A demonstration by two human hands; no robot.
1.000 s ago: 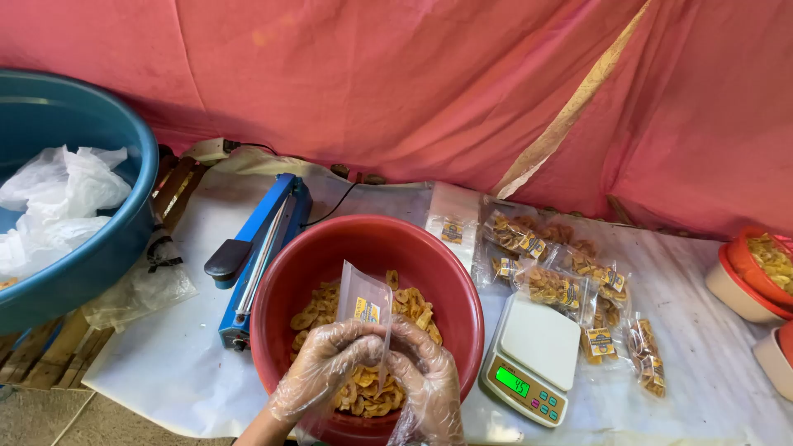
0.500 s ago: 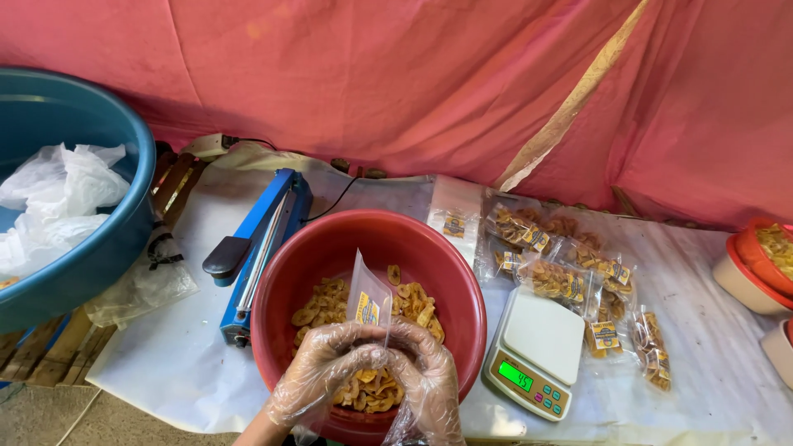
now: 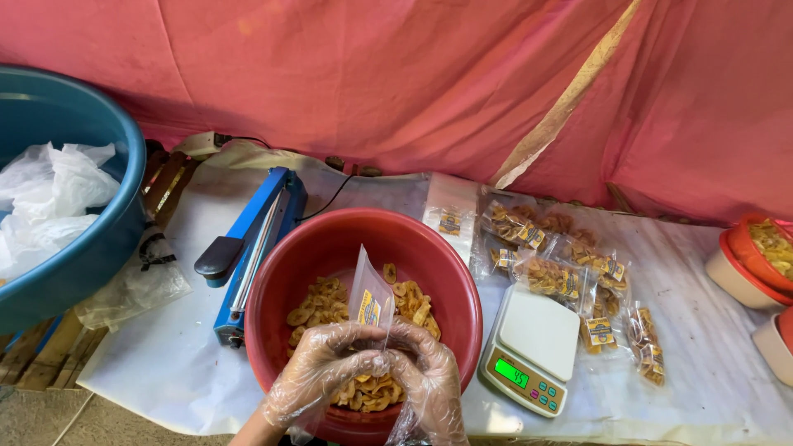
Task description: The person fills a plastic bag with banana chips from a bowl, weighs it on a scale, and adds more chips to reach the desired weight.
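Both gloved hands, left hand and right hand, are pinching an empty clear pouch over the red basin of banana chips beneath them, filled packets lying to their right.

Pink-red cloth draped as a backdrop, pale tan strip running diagonally across it, white sheet over the work table, wooden slats lower left, grey floor, soft daylight
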